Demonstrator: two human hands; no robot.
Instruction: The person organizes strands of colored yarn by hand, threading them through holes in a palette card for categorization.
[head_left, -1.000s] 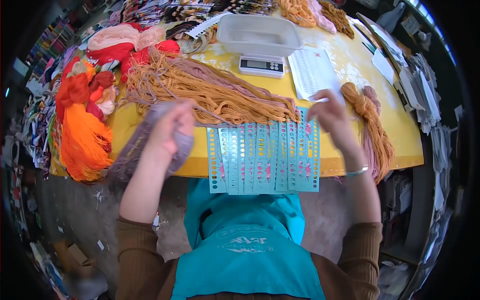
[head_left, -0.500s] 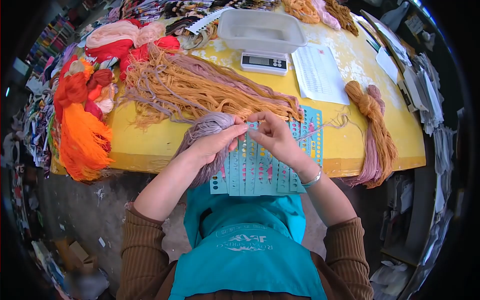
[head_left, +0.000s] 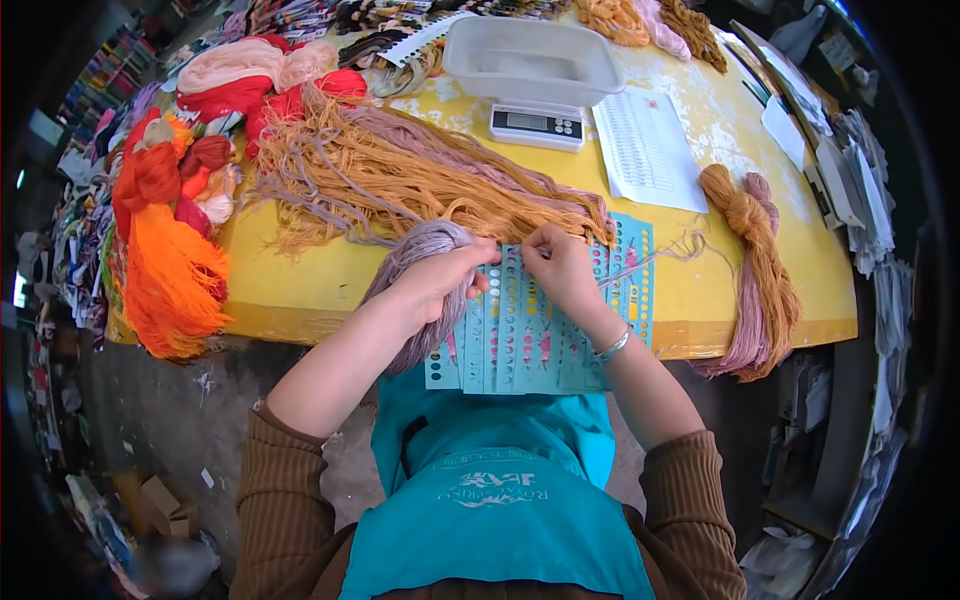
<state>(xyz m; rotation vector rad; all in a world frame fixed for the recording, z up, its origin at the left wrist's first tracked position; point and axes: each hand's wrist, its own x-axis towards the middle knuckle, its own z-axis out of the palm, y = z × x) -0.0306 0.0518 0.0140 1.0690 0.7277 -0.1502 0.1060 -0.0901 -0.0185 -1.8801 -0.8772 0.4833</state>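
Note:
A greyish-mauve thread skein (head_left: 418, 245) hangs over the table's front edge in my left hand (head_left: 447, 278), whose fingers are closed around its upper part. Just to the right, my right hand (head_left: 560, 268) is closed in a pinch over the cards; whatever lies between its fingertips is too small to make out. Beneath both hands, several teal punched cards (head_left: 505, 350) overlap at the edge, with rows of holes and pink printed figures. Loose mauve strands (head_left: 680, 248) trail over the cards' right side.
Long ochre yarn (head_left: 400, 180) spreads behind the cards. Orange yarn (head_left: 178, 270) lies at left, and a tied ochre skein (head_left: 745, 225) hangs over the edge at right. A clear plastic tub (head_left: 530, 62), a digital scale (head_left: 538, 125) and a printed sheet (head_left: 648, 148) are farther back.
My right hand has moved slightly right, away from my left hand, and its raised fingers have curled in. My left hand keeps its hold on the mauve skein. The view has shifted slightly.

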